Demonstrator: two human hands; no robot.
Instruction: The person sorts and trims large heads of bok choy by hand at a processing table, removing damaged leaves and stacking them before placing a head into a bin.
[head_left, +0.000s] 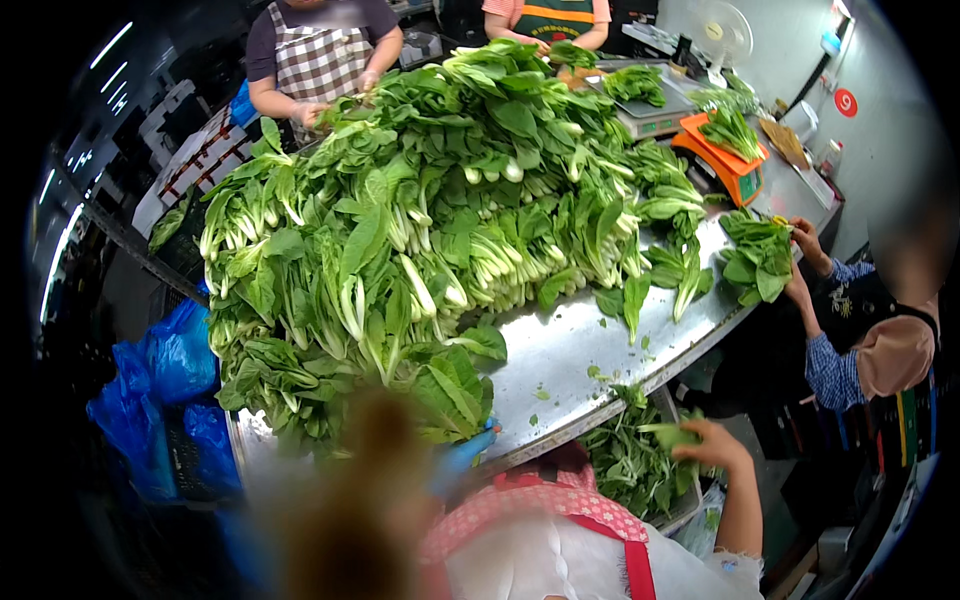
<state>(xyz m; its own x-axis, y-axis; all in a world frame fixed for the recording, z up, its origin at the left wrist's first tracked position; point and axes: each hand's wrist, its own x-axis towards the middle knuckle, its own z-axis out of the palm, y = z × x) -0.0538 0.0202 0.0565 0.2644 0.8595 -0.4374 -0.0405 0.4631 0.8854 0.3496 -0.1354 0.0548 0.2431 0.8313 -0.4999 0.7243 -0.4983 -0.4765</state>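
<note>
In a blue glove, my left hand (466, 452) is at the table's near edge, around the lower side of a bunch of leafy greens (451, 394). Leaves and a blurred shape in front hide part of its grip. My bare right hand (716, 446) is out to the right, with a loose green leaf (666, 435) at its fingertips. Beneath it stands a crate (686, 506) of loose leaves and trimmings (630, 465). A large heap of green leafy vegetables with pale stems (480, 247) rises in front of me.
The metal table (562, 360) carries leaf scraps. Across it work a person in a checked apron (322, 56) and another in a green apron (555, 19). At right, a person's hands (806, 259) hold greens near an orange scale (724, 157). Blue plastic bags (176, 352) lie left.
</note>
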